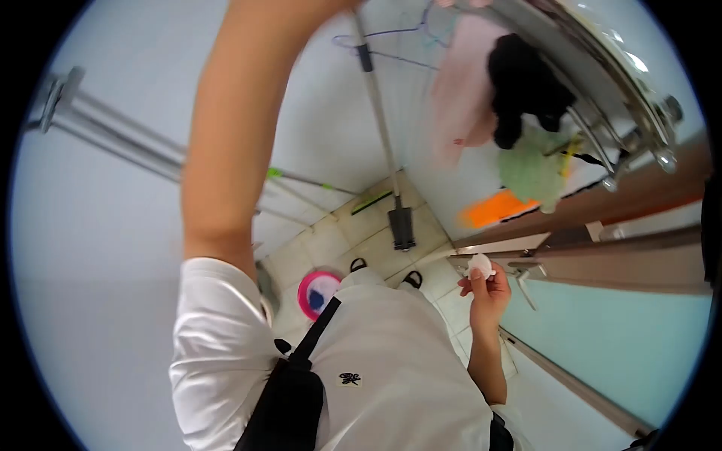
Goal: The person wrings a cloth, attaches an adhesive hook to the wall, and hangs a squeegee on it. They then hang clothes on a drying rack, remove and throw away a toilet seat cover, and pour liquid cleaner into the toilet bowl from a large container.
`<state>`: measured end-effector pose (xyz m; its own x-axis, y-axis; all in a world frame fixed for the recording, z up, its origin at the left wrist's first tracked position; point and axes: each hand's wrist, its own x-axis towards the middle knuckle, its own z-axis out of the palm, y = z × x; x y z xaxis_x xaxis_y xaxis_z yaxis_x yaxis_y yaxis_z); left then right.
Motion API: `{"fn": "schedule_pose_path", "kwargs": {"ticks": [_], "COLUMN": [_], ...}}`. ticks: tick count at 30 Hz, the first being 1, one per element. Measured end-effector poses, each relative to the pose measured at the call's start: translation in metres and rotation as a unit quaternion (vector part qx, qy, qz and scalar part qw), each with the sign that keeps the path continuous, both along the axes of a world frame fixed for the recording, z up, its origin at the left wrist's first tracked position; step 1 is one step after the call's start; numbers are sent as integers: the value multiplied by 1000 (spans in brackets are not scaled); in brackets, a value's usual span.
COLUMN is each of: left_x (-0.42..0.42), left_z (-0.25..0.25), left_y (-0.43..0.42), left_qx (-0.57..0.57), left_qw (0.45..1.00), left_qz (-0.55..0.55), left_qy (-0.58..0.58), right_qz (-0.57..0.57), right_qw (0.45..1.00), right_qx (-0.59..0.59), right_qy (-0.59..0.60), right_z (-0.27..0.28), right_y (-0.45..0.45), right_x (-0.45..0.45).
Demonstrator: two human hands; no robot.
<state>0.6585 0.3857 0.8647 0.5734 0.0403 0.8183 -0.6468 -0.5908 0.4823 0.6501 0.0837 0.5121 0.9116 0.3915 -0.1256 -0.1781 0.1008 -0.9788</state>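
Head view: right hand, right of centre, fingers pinching small white item at tips, material unclear; left hand cropped at top edge, can't tell grip.

Items about the right hand, by count. Within its grasp: one white item. Just beside it: one lever handle. To its left, at floor level: one pink basin, two black sandals, one grey-headed mop. Higher than it: one orange piece, one green cloth, one black cloth, one pink towel.
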Motion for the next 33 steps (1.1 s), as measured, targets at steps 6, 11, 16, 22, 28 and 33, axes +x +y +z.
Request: {"fn": "schedule_pose_path", "kwargs": {"ticks": [6,11,16,22,28,33], "left_x": [-129,-185,-221,-285,-331,-352], "left_z": [-286,-350,-334,-329,-324,-325], "left_y": [-9,-67,-68,-69,-74,-75], "left_qx": [-373,-552,-688,-714,-512,-567], "left_qw": [899,753,697,692,858,823], "left_qz": [129,81,-34,-82,35,-21], "left_qy": [192,348,198,68,-16,3], "right_qz": [183,358,470,465,399,346], "right_qw": [981,933,878,774,791,787], "right_qx": [53,-36,-13,80,105,117], "right_qy": [41,15,-91,-422,-452,-497], "right_z": [-22,19,54,64,73,65], "right_y": [44,99,152,181,172,166], "right_x": [8,-1,-34,-89,-150,-187]}}
